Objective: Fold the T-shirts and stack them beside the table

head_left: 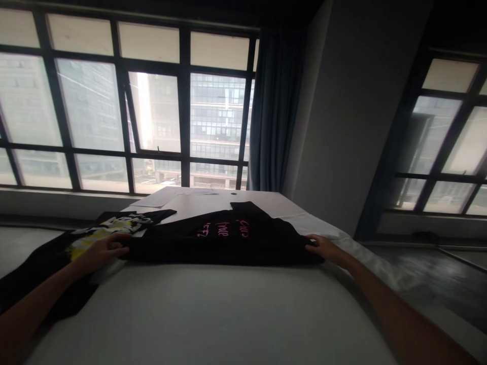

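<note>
A black T-shirt (266,235) with pink lettering is stretched sideways across the white table (213,309), its near edge folded over in a straight line. My left hand (110,249) pinches its left end, fingers closed on the cloth. At the opposite end, my right hand (323,248) grips the fabric between thumb and fingers. Another black garment with a yellow and white print (85,241) lies at the left, partly beneath my left forearm.
Sheets of paper (154,198) lie at the table's far left, and a small dark round spot (233,193) is near its far edge. White crumpled material (375,268) hangs along the right side. Beyond stand windows, a blue curtain (272,111) and a grey pillar (335,111).
</note>
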A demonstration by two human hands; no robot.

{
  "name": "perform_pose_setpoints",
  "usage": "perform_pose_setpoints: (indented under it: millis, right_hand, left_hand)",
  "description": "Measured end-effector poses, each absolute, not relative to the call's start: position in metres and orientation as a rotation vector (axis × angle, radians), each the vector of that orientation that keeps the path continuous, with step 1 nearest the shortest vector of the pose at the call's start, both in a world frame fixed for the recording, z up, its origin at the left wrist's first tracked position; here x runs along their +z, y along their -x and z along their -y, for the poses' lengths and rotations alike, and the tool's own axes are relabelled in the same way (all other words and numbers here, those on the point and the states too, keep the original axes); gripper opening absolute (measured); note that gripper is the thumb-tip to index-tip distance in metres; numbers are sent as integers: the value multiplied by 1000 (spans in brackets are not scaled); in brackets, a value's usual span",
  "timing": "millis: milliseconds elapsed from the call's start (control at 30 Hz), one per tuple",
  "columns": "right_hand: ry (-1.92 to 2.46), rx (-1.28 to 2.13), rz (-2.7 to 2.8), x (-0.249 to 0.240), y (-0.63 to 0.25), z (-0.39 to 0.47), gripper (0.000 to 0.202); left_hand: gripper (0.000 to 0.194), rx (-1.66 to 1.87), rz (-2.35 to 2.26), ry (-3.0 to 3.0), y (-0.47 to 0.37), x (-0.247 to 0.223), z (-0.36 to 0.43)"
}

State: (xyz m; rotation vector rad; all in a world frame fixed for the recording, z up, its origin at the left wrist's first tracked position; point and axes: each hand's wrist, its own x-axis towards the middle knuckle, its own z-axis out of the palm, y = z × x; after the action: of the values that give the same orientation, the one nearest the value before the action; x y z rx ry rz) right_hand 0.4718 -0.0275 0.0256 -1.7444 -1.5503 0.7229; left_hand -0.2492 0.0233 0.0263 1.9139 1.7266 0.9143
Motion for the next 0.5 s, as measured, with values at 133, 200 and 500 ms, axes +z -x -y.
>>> perform_pose_setpoints:
  millis: [133, 200, 500]
  right_hand:
    - [1886, 631, 1619, 26, -484, 29, 52]
    - [2004, 624, 1672, 28, -486, 33, 55]
    - [2182, 303, 1899, 35, -463, 37, 46]
  left_hand:
    - [74, 512, -1623, -1962, 257, 28, -14]
    - [81, 409, -1616, -1950, 258, 30, -9]
    - [76, 531, -1823, -2145, 222, 23, -8]
